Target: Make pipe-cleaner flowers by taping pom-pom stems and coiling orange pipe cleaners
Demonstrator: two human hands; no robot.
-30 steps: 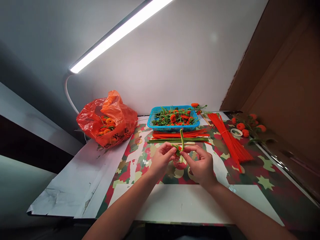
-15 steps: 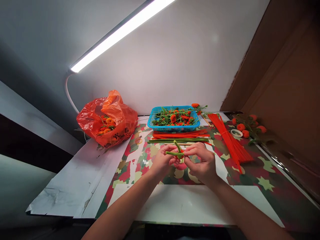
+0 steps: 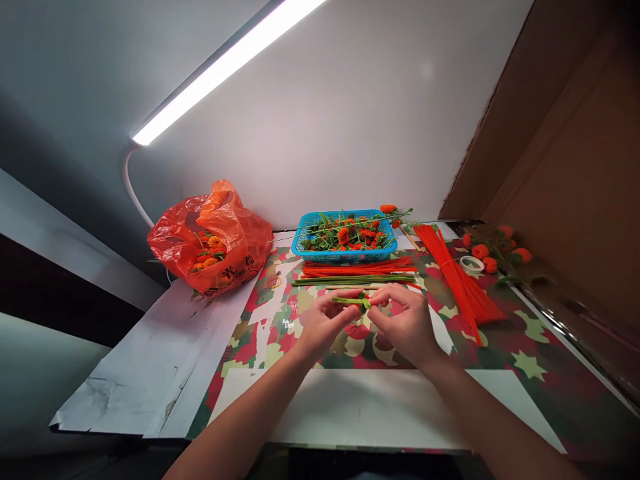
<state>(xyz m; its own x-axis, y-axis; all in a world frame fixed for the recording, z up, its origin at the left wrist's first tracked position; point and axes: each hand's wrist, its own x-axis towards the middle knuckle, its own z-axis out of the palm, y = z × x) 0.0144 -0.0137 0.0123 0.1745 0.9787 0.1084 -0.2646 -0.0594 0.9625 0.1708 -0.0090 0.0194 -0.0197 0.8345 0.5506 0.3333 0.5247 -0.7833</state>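
Observation:
Between my two hands is a small pipe-cleaner flower (image 3: pixel 364 304), with fuzzy green pieces in front and a bit of orange-red behind them. My left hand (image 3: pixel 323 327) is closed on it, the thumb and fingers around a green piece that points left. From the other side, the thumb and fingertips of my right hand (image 3: pixel 404 321) pinch it. My fingers cover much of the flower. Just beyond my hands lie green pipe cleaners (image 3: pixel 350 281) and a row of red pipe cleaners (image 3: pixel 357 268).
A blue basket (image 3: pixel 345 255) of orange flowers stands at the back. At left sits a red plastic bag (image 3: pixel 240 233) with more flowers. To the right are a red pipe-cleaner bundle (image 3: pixel 457 283), a white tape roll (image 3: pixel 471 265) and more flowers (image 3: pixel 481 252). A lamp (image 3: pixel 225 73) hangs above.
One green piece that stuck upward from the flower no longer stands up. My left thumb has moved up over the green parts. The view has shifted slightly.

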